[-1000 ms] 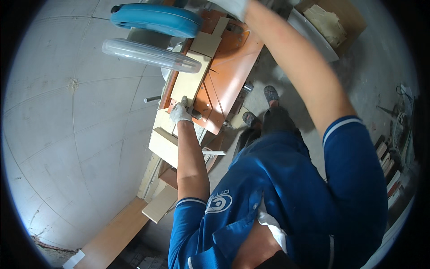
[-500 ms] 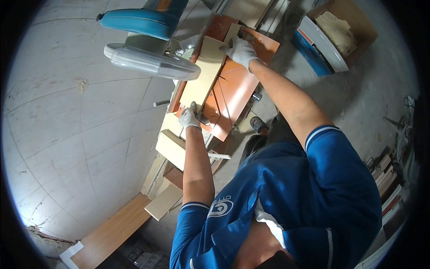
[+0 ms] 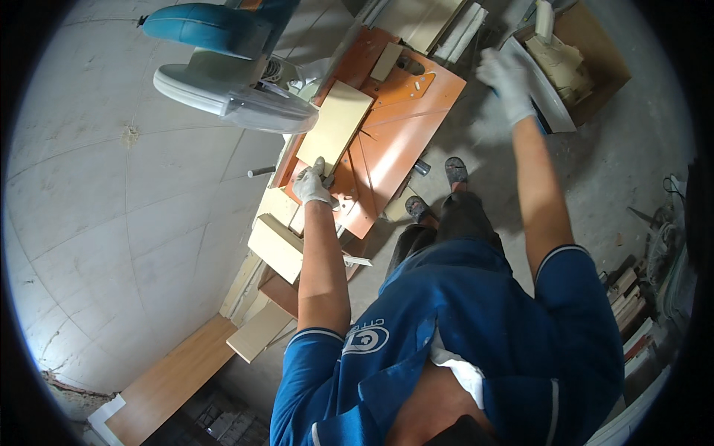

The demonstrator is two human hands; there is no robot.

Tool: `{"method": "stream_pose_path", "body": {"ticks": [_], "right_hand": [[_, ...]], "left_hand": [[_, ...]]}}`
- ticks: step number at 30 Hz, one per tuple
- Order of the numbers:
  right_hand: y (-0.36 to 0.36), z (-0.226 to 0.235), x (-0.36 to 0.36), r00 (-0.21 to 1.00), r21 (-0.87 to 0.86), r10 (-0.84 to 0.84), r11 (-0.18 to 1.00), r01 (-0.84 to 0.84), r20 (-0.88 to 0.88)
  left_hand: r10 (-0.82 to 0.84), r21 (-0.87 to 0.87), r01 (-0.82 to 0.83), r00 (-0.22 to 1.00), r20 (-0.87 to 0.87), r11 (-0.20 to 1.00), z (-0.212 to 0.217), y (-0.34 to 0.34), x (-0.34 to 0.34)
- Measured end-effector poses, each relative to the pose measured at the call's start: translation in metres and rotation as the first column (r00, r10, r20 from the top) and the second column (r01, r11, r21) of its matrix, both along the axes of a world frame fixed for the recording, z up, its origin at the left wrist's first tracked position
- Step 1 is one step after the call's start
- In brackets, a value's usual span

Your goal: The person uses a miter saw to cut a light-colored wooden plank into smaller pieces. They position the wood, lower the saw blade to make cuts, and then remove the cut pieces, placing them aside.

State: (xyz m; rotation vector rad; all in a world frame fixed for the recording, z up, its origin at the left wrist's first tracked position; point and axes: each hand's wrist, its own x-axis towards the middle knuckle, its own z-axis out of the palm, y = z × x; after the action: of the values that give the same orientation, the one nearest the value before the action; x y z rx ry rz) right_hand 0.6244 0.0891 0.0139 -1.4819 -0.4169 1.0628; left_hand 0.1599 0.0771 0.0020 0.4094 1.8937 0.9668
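Observation:
A cream board (image 3: 338,123) lies on the orange saw table (image 3: 398,149). My left hand (image 3: 313,186), in a whitish work glove, grips the board's near end with the thumb on top. A dark metal piece sits beside those fingers. My right hand (image 3: 509,88), also gloved, is stretched away from the table beside a cardboard box (image 3: 613,63). Motion smears its fingers, so their closing cannot be read. Crumpled tan material (image 3: 561,67) fills the box, and a pale strip (image 3: 545,20) shows over it. Beyond the board, a small cream offcut (image 3: 386,62) rests on the table.
A teal-handled power saw with a pale guard (image 3: 223,97) overhangs the table's left side. Cream offcuts (image 3: 275,245) are stacked below it. A white wall (image 3: 89,201) runs along the left. Boards (image 3: 420,18) lie past the table; wood strips (image 3: 628,301) lie at the right.
My right hand has left the board's far end and swung right to the box. A pale strip now shows over the box. My left hand has stayed at the near end.

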Motion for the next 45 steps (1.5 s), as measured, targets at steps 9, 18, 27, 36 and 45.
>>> {"method": "stream_pose_path", "body": {"ticks": [9, 18, 27, 36, 45], "right_hand": [[0.053, -0.021, -0.192, 0.842, -0.076, 0.508, 0.861, -0.503, 0.179], [0.07, -0.039, -0.213, 0.903, -0.034, 0.414, 0.91, -0.413, 0.112], [0.078, -0.038, -0.201, 0.797, -0.138, 0.577, 0.816, -0.561, 0.178], [0.136, 0.223, -0.18, 0.612, 0.429, 0.083, 0.639, -0.638, 0.786], [0.153, 0.376, -0.311, 0.396, 0.031, 0.666, 0.489, -0.872, 0.632]], "left_hand": [[0.032, 0.014, -0.032, 0.999, 0.02, 0.999, -0.007, 0.001, 0.008], [0.039, 0.058, -0.039, 0.999, 0.009, 0.998, -0.002, 0.013, 0.001], [0.046, 0.018, -0.046, 0.999, -0.016, 0.999, -0.003, 0.016, 0.0], [0.016, 0.051, -0.017, 1.0, 0.012, 0.999, 0.012, -0.004, -0.035], [0.013, 0.001, -0.013, 1.0, -0.013, 1.0, 0.015, -0.02, -0.062]]}}
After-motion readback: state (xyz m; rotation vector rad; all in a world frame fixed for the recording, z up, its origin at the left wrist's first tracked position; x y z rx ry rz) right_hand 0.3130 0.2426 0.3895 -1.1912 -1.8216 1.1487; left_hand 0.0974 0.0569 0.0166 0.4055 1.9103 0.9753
